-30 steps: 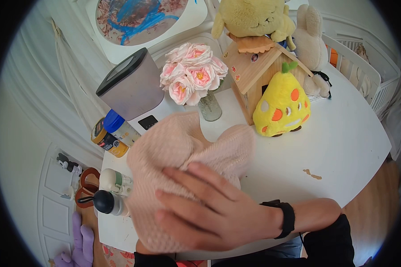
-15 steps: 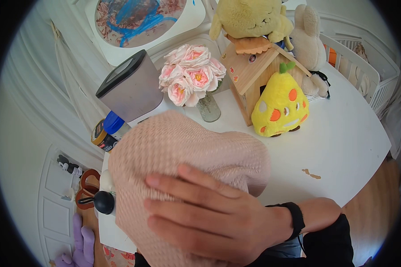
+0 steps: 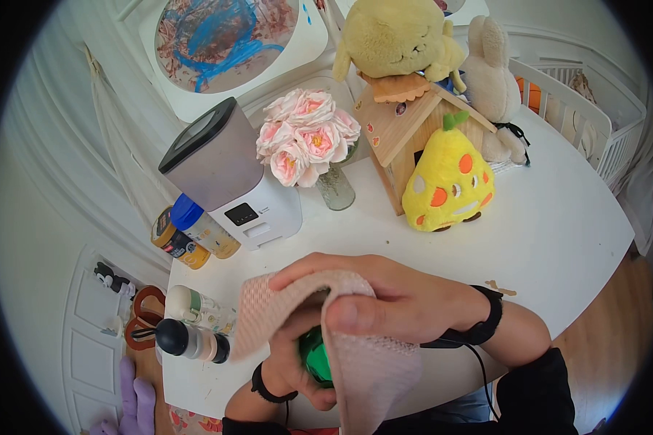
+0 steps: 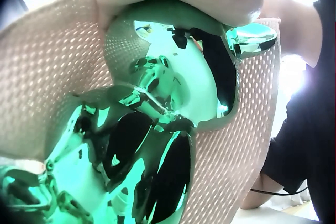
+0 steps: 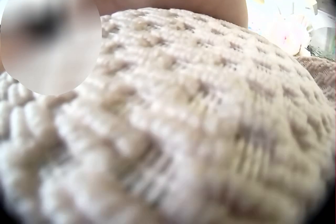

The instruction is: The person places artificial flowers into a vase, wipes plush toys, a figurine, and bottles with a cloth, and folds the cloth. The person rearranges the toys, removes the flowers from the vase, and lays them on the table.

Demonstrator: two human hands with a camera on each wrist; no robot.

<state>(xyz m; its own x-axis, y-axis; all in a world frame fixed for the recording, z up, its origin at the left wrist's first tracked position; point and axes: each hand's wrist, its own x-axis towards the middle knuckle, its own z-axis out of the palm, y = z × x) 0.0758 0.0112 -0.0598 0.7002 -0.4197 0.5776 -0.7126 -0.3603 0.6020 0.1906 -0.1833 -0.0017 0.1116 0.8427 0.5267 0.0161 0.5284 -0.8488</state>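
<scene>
In the head view, my left hand (image 3: 286, 362) grips a shiny green object (image 3: 316, 357) from below, at the near edge of the table. In the left wrist view it shows as a mirror-like green figurine (image 4: 173, 71) with rounded, bulging parts. A pale pink waffle-weave cloth (image 3: 374, 362) drapes over its top and down its right side. My right hand (image 3: 392, 297) pinches the cloth between thumb and fingers, above the left hand. The weave of the cloth (image 5: 199, 108) fills most of the right wrist view, and the cloth hides part of the figurine.
On the white table (image 3: 544, 232), two bottles (image 3: 196, 341) lie at the left, near two tubs (image 3: 189, 239). Behind stand a white-and-grey appliance (image 3: 225, 167), a vase of pink roses (image 3: 312, 141), a wooden house (image 3: 395, 138) and a yellow pear plush (image 3: 450, 188).
The cloth, earlier spread wide under my flat right hand, is now folded back and pinched. My left hand and the green figurine have come into sight. The right hand has moved slightly farther from me.
</scene>
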